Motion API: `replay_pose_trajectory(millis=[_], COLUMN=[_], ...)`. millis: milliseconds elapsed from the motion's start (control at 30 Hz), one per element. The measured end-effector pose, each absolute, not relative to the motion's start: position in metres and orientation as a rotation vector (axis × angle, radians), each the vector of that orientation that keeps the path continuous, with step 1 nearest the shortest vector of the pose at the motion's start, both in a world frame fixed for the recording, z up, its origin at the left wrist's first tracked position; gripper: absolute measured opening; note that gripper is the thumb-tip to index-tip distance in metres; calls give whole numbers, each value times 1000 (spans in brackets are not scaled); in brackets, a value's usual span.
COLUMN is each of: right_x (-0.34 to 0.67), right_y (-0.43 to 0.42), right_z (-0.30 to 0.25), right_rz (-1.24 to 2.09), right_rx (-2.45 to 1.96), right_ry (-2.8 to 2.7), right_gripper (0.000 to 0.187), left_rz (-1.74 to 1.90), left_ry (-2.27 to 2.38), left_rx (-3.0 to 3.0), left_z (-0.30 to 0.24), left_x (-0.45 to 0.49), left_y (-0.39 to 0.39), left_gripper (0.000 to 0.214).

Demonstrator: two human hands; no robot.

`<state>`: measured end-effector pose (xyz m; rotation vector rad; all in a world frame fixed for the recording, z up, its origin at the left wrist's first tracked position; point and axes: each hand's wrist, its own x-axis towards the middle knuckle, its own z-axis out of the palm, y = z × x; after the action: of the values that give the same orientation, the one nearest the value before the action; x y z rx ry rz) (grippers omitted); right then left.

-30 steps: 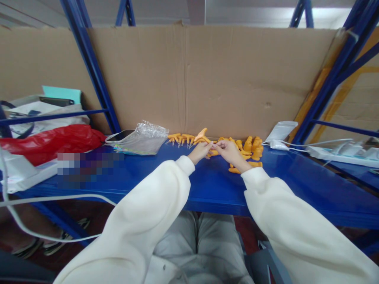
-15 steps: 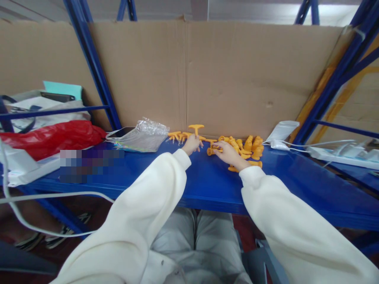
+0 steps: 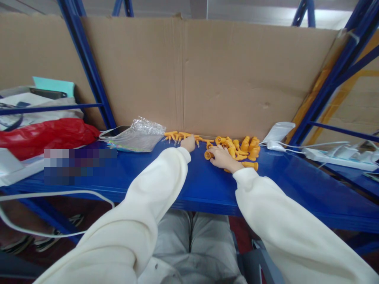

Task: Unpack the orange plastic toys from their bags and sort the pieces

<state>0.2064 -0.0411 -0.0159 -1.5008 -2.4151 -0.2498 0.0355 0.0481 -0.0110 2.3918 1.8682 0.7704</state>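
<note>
My left hand [image 3: 189, 143] is closed at the right part of a row of yellow T-handled corkscrews [image 3: 171, 134], with a yellow handle showing at its fingers. Metal spirals hang from several of the corkscrews; the left fingertips are mostly hidden. My right hand [image 3: 222, 157] is wrapped round a yellow hollow sleeve [image 3: 208, 155], its round open end facing left. Just behind the right fingers lies another T-handled yellow piece [image 3: 208, 141]. More yellow sleeves [image 3: 254, 149] stand and lie in a cluster beyond and to the right of that hand.
A clear plastic bag [image 3: 142, 136] and a phone [image 3: 118, 131] lie left of the corkscrews on the blue shelf [image 3: 201, 185]. Red plastic [image 3: 50, 134] is farther left. A white power strip [image 3: 340, 156] with cables sits at right. Cardboard [image 3: 237, 79] stands behind.
My left hand has lowered the upright T-handled corkscrew into the row at the back. My right hand keeps the yellow sleeve, whose open end now shows more. The view has shifted slightly.
</note>
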Motion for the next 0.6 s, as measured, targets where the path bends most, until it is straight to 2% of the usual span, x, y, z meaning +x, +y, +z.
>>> replay_pose_trajectory(millis=[100, 233, 600], right_x=[207, 211, 226], right_y=[-43, -42, -19], right_z=[-14, -12, -12], right_rz=[-362, -427, -204], right_rx=[-1447, -1392, -1114], right_ry=[-2464, -2433, -1801], right_gripper=[31, 26, 21], left_rz=[665, 627, 440], left_ry=[2003, 1929, 1767], left_rx=[2472, 2554, 2719], left_z=[-12, -10, -12], left_x=[33, 30, 30], left_y=[41, 39, 41], left_gripper=[40, 36, 37])
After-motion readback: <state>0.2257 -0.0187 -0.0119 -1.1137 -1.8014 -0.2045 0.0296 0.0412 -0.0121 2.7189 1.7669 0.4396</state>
